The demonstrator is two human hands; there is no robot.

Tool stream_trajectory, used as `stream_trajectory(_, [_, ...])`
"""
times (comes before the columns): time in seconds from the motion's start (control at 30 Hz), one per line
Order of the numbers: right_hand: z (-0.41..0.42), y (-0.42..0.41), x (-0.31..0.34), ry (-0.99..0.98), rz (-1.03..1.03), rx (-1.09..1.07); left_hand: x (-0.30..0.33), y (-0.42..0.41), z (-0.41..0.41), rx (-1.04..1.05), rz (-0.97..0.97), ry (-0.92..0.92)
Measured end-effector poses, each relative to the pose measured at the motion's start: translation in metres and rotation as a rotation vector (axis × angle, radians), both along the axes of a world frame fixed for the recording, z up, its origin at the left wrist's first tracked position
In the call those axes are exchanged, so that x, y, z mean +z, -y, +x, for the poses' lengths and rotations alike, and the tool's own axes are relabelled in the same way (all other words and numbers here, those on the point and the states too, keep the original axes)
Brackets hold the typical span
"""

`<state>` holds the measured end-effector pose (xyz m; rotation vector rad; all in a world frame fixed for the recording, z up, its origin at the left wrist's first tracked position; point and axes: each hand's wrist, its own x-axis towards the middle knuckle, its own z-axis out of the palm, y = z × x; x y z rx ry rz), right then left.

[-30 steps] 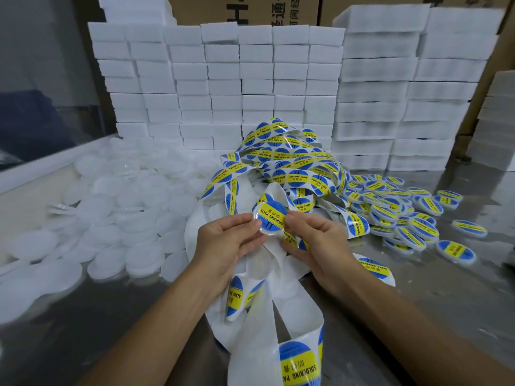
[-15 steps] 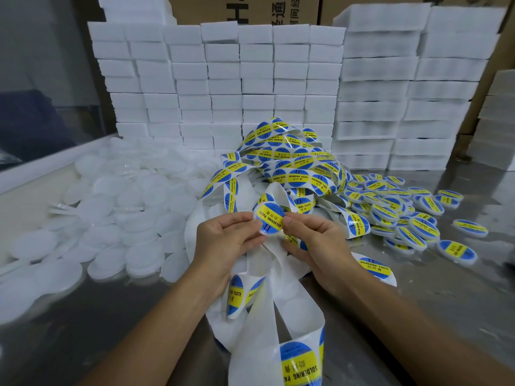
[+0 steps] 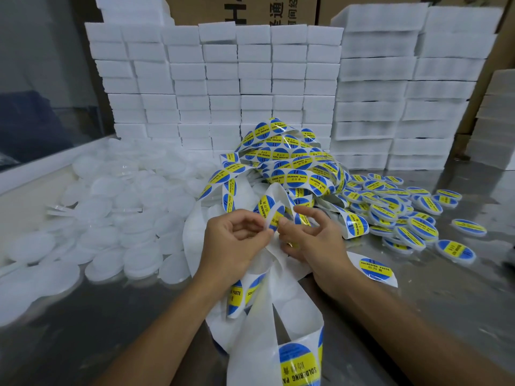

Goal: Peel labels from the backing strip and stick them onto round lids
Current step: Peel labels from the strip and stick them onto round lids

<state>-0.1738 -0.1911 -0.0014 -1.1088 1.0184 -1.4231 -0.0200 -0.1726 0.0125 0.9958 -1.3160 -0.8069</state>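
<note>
The round blue-and-yellow labels read "SOLDERING PASTE", with Chinese characters beneath. A long white backing strip (image 3: 284,310) of them tangles across the grey tabletop (image 3: 446,302) between the hands and runs off the lower edge. The left hand (image 3: 234,243) pinches the strip's edge between thumb and forefinger; the right hand (image 3: 312,240) pinches a label (image 3: 274,217) that curls off the strip, its other fingers loosely spread. Plain white lids (image 3: 111,218) are heaped to the left, labelled lids (image 3: 404,213) to the right, and white boxes (image 3: 250,79) are stacked behind, in front of a brown carton (image 3: 250,9) with black printed characters. A second ago both hands held a labelled lid by its rim; that lid has left them.
</note>
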Motion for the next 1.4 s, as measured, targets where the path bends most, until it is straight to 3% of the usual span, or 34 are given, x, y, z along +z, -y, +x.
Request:
stream_trajectory(0.17, [0.0022, -0.0024, -0.0010, -0.094, -0.135, 0.072, 0.0023, -0.0020, -0.0002, -0.183, 0.148, -0.248])
stream_trajectory(0.3, [0.0048, -0.0036, -0.0028, -0.111, -0.197, 0.127, 0.0017, -0.0029, 0.0012, -0.272, 0.177, -0.295])
stream_trajectory(0.5, [0.0006, 0.0029, -0.0050, -0.082, -0.157, 0.076, -0.0006, -0.0006, 0.0018, -0.267, 0.234, -0.280])
stream_trajectory(0.73, [0.0046, 0.0005, -0.0087, -0.233, -0.160, 0.076, -0.0005, -0.0021, -0.0003, -0.261, 0.234, -0.291])
stream_trajectory(1.07, [0.0011, 0.0015, -0.0062, -0.264, -0.182, 0.044, -0.0011, -0.0010, 0.0048, -0.271, 0.239, -0.174])
stream_trajectory(1.2, [0.0048, -0.0037, -0.0048, -0.321, -0.230, -0.011, -0.0022, -0.0021, 0.0017, -0.264, 0.166, -0.020])
stream_trajectory(1.4, [0.0070, -0.0013, -0.0042, -0.341, -0.254, 0.121, -0.0057, 0.0055, 0.0074, -0.174, 0.190, -0.003])
